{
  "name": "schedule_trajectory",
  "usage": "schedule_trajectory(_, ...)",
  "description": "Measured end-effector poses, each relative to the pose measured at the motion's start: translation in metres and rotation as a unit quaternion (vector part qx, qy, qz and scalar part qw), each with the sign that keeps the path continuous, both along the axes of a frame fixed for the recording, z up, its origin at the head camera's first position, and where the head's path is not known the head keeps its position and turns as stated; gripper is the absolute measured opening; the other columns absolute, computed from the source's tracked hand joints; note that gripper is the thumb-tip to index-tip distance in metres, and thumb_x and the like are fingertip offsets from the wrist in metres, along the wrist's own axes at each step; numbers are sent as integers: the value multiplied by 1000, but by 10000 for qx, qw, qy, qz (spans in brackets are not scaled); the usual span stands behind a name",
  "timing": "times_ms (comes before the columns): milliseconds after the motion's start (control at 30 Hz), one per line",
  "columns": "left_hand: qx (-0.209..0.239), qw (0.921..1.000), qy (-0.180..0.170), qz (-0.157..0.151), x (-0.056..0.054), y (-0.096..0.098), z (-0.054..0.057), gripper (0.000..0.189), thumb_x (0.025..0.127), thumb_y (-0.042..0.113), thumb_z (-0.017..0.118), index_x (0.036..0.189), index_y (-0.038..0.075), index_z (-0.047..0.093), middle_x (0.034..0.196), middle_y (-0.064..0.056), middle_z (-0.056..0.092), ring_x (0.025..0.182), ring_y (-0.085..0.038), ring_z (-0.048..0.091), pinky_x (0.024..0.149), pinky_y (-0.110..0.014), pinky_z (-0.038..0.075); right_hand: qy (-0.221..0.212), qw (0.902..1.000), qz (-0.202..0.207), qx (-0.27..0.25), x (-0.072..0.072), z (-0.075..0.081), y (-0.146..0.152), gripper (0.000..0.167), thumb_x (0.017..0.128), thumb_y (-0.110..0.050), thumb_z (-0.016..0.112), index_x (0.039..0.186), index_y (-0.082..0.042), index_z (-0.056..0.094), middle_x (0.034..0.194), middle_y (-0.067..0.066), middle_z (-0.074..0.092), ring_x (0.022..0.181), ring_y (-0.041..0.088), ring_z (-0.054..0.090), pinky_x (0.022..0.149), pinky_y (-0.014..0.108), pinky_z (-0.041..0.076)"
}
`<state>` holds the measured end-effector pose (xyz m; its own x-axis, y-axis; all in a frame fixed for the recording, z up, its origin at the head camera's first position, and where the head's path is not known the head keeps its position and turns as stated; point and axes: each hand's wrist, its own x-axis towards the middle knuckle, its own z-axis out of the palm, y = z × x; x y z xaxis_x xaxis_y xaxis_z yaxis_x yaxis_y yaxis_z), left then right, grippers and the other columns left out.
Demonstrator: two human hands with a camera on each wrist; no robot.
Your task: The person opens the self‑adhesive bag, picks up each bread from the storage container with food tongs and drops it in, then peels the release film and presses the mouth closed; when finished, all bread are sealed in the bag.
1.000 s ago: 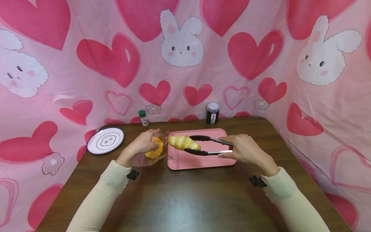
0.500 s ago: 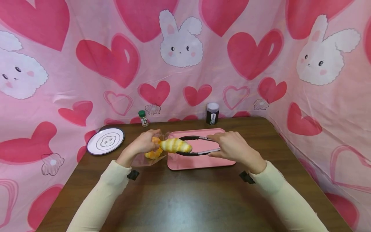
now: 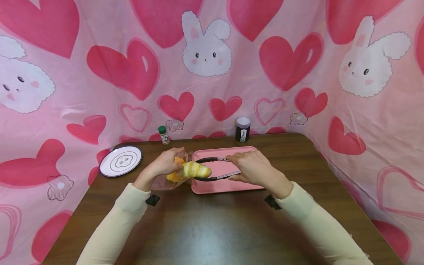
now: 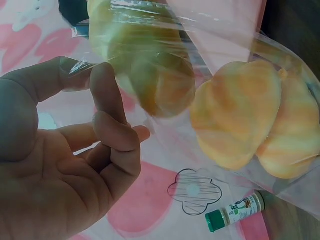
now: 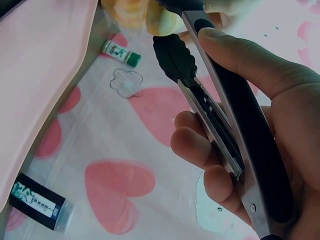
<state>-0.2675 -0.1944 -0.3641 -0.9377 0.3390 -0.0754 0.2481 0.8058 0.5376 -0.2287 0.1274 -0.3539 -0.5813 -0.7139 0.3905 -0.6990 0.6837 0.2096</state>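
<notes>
My left hand (image 3: 165, 162) pinches the edge of a clear plastic bag (image 3: 158, 183) between thumb and fingers. Inside the bag sits a golden, lobed ring-shaped bread (image 4: 237, 115), partly behind the hand in the head view. A pale yellow striped croissant (image 3: 197, 170) is between the black tips of a pair of tongs (image 5: 235, 100), its left end at the bag's mouth. In the left wrist view the croissant shows through the plastic. My right hand (image 3: 254, 167) grips the tongs' handles, thumb on one arm and fingers curled round the other.
A pink tray (image 3: 228, 187) lies beneath the tongs on the brown wooden table (image 3: 212, 221). To the left is a white plate (image 3: 109, 162). A green-capped shaker (image 3: 164, 135) and a dark jar (image 3: 243, 130) stand at the back edge, before a pink patterned cloth.
My right hand has moved left with the tongs, carrying the croissant from over the tray to the bag's mouth, overlapping the ring-shaped bread. The left hand has stayed nearly still.
</notes>
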Motion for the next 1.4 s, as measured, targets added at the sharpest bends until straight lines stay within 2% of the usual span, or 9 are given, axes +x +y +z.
schedule_trajectory(167, 3, 10000, 31, -24, 1, 2, 2, 75, 83, 10, 67, 151, -2, 38, 156, -23, 40, 130, -37, 48, 107, -51, 46, 394, 9991, 88, 148, 1, -1, -7, 57, 68, -54, 86, 107, -16, 71, 71, -6, 64, 60, 10, 62, 50, 27, 45)
schedule_trajectory(433, 200, 9998, -85, 44, 1, 4, 1, 78, 81, 8, 68, 152, 0, 38, 152, -24, 43, 117, -36, 53, 88, -37, 54, 559, 9982, -17, 212, 4, -3, -17, 55, 68, -55, 86, 104, -16, 69, 70, -5, 64, 56, 11, 59, 44, 23, 36)
schedule_trajectory(633, 362, 9993, -98, -44, 2, 5, 0, 74, 84, 10, 68, 151, -3, 37, 148, -25, 47, 123, -38, 56, 102, -51, 51, 448, 9987, -92, 244, 7, -5, -26, 51, 71, -53, 85, 98, -15, 64, 70, -2, 63, 55, 13, 57, 43, 24, 38)
schedule_trajectory(867, 441, 9987, -217, -113, 2, 4, -1, 74, 82, 9, 67, 150, -2, 39, 149, -24, 47, 116, -34, 57, 92, -44, 58, 528, 9976, -344, 269, 10, -6, -29, 51, 71, -52, 85, 100, -14, 66, 70, -1, 63, 53, 15, 55, 41, 25, 36)
schedule_trajectory(1100, 374, 9991, 12, -197, 2, 5, -1, 74, 82, 9, 66, 149, -4, 40, 151, -24, 45, 125, -38, 53, 103, -53, 49, 634, 9968, -106, 477, 11, -6, -34, 56, 70, -52, 85, 105, -14, 64, 75, -1, 65, 58, 14, 59, 45, 23, 42)
schedule_trajectory(1200, 378, 9990, -99, -213, 3, 6, -1, 74, 82, 9, 67, 150, -3, 39, 150, -25, 45, 117, -37, 55, 93, -46, 55, 766, 9960, -136, 435, 12, -7, -37, 54, 71, -50, 86, 102, -12, 63, 73, -1, 64, 57, 15, 59, 44, 25, 42)
schedule_trajectory(1267, 389, 9989, -189, -198, 3, 7, 0, 74, 83, 9, 68, 150, -2, 40, 150, -24, 46, 109, -34, 56, 81, -36, 57, 832, 9957, -207, 357, 12, -8, -40, 51, 71, -48, 86, 98, -12, 63, 71, -1, 62, 56, 16, 58, 43, 26, 40)
schedule_trajectory(1333, 383, 9988, -212, -222, 3, 7, 1, 74, 83, 9, 68, 150, -2, 40, 150, -24, 46, 98, -29, 57, 68, -29, 54, 876, 9953, -292, 302, 13, -9, -42, 49, 71, -48, 86, 96, -12, 63, 70, -1, 61, 56, 16, 58, 42, 26, 40)
schedule_trajectory(1400, 395, 9988, -183, -238, 3, 7, 1, 73, 83, 8, 69, 149, -2, 41, 146, -24, 49, 86, -23, 57, 63, -26, 50, 852, 9953, -374, 281, 13, -9, -45, 50, 70, -49, 86, 95, -12, 64, 70, -1, 61, 56, 16, 58, 41, 27, 40)
